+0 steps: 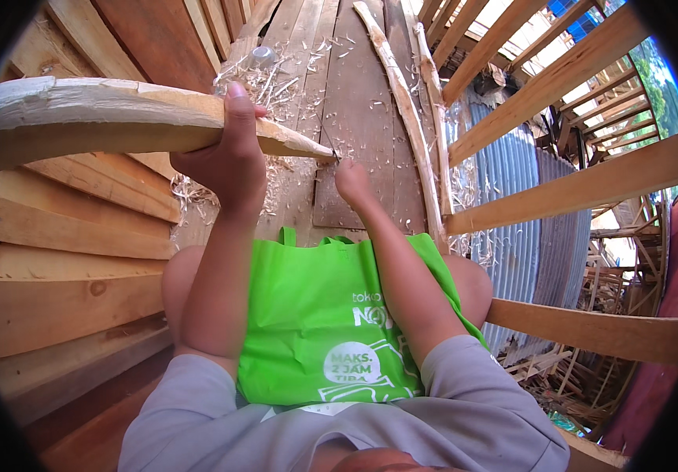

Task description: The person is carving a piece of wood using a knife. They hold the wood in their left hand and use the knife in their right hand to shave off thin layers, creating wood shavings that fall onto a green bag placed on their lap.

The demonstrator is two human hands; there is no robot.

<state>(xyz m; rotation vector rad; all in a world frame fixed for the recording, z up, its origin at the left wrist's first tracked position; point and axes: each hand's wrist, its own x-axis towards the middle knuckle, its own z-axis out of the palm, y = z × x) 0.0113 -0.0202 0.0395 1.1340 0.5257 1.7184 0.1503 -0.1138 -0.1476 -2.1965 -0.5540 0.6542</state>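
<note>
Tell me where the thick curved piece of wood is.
In the head view, the thick curved wood runs from the left rim to about mid-picture, with the left hand around it and its narrow tip beside the right hand.

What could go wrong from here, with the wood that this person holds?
1. The right hand holds what looks like a thin dark tool at the tip of the curved wooden piece; a slip might injure that hand.
2. The piece extends far beyond the left hand, so it might twist or tip.
3. Loose wood shavings on the plank floor could make footing slippery.
</note>
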